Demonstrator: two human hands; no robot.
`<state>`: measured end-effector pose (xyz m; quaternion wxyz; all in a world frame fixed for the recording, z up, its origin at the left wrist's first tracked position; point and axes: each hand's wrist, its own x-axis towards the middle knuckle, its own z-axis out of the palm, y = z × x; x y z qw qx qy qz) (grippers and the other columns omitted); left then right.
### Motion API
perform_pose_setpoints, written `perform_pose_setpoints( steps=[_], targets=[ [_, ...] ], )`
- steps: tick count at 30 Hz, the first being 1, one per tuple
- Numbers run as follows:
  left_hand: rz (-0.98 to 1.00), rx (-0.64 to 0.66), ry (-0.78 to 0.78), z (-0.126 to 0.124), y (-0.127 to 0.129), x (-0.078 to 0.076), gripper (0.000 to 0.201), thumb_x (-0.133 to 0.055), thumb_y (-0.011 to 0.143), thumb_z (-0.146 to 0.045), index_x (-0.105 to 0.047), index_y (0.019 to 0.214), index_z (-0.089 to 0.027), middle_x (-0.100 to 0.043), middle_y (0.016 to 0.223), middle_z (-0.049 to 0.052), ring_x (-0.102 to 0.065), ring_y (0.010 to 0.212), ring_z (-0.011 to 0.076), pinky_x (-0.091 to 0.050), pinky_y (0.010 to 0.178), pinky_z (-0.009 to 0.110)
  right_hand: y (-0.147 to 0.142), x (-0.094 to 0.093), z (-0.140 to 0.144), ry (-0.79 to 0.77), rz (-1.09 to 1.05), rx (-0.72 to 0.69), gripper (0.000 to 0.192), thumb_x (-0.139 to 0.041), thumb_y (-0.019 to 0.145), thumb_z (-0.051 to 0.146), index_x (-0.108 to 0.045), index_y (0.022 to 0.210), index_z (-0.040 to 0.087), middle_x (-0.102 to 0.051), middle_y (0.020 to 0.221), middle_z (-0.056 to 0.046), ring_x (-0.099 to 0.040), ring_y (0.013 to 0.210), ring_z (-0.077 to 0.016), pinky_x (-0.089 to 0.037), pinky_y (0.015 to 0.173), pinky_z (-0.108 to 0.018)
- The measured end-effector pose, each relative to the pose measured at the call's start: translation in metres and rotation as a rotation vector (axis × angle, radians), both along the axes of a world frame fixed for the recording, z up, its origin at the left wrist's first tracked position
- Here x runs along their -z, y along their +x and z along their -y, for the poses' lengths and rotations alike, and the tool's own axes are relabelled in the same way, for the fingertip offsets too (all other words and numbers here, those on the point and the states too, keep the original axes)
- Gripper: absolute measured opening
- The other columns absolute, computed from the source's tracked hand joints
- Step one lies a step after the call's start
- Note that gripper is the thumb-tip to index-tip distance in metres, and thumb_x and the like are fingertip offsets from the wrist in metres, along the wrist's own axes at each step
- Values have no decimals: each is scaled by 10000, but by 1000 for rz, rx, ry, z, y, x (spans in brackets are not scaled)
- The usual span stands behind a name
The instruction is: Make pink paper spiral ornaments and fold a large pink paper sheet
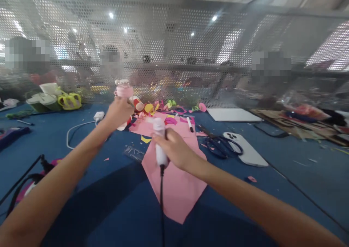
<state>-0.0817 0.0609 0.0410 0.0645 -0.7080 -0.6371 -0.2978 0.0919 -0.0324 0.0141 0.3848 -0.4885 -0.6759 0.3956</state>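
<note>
My left hand is closed around a small pink cylindrical piece with whitish bits along its top, held above the far side of the table. My right hand grips a white corded glue gun upright, its black cord hanging from the handle's lower end. Beneath that hand lies a large pink paper sheet with an angular cut edge. A black and white marker rests on pink paper beyond it. Dark-handled scissors lie to the right, partly touching a white phone.
Colourful paper scraps and cups are heaped against a perforated metal screen. A white charger with its cable lies left. White cups stand far left; a white flat panel and cardboard are at right. People appear behind the screen.
</note>
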Motion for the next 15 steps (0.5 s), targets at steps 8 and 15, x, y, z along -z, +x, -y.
perform_pose_setpoints(
  steps=[8,15],
  targets=[
    [29,-186,187,37,-16,-56,301,-381,739,-182,-575,970,-176,-562,1015,86,-463,1089,256,-371,919,411,-90,15,-42,345,856,-5,260,-459,762,181,-610,872,0,-615,945,-248,-558,932,-297,-412,748,-358],
    [-165,-6,47,27,4,-26,261,-389,747,-207,-581,918,-162,-585,1009,94,-516,1020,250,-402,875,370,-118,24,-62,446,863,17,335,-405,838,219,-533,1001,-44,-549,1031,-278,-501,985,-292,-389,813,-400]
  ],
)
